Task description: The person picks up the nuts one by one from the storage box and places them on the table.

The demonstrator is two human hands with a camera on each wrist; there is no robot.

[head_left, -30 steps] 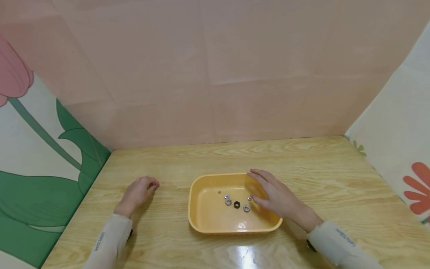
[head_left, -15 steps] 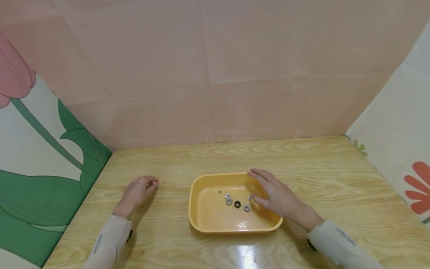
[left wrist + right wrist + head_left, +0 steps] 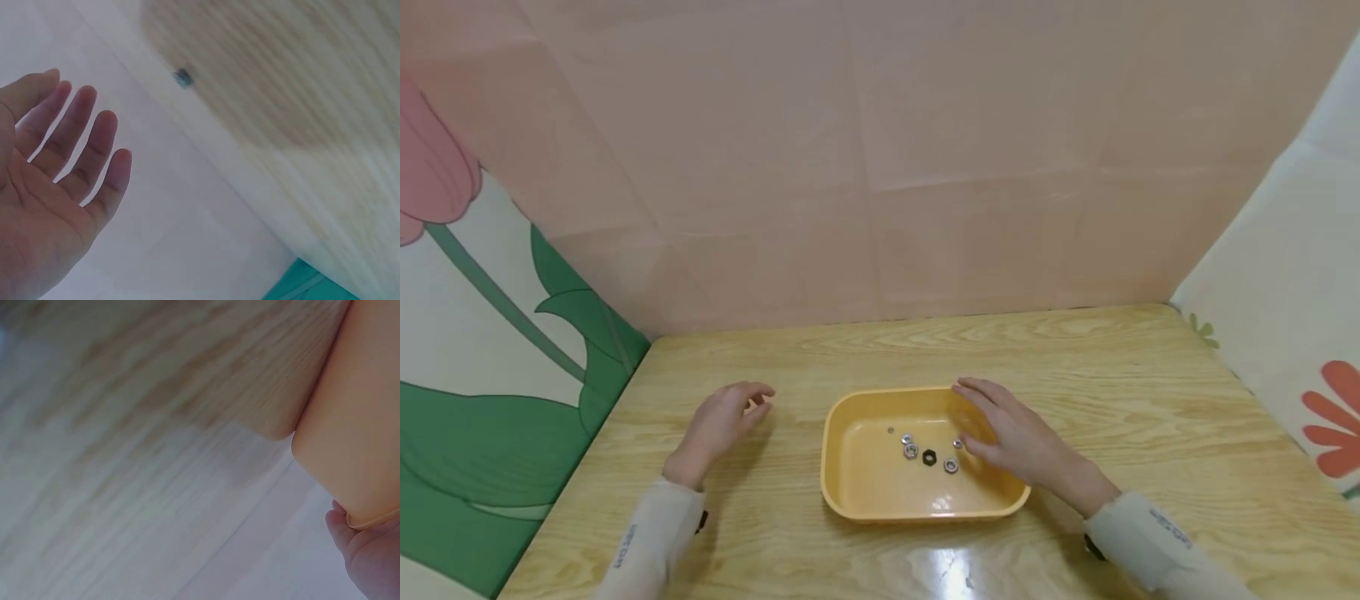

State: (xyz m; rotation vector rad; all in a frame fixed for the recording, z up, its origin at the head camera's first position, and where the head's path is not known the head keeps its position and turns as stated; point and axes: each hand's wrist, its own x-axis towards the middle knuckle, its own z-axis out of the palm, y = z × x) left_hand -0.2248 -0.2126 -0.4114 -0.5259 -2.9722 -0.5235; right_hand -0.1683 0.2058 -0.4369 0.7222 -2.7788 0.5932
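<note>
You are keeping your left hand (image 3: 718,422) raised over the table (image 3: 775,533) to the left of the yellow tray (image 3: 857,479), its grip standing wide, thumb apart from spread fingers, and holding nothing. In the left wrist view a small metal piece (image 3: 183,78), too blurred to name surely, is lying on the table clear of your fingertips; that relaxed spread is probably leaving room around so tiny a part. Your right hand (image 3: 1026,442) is holding the tray's right end, thumb reaching inside and fingers going over the rim, presumably bracing the light-looking tray against sliding. Inside, a dark nut (image 3: 929,457) is lying between a silver nut (image 3: 951,465) on its right and a close pair on its left, while another small nut (image 3: 957,444) is sitting near your right thumb. The shallow walls are likely keeping these loose pieces from rolling away, and the open middle is leaving them all easy to reach.
</note>
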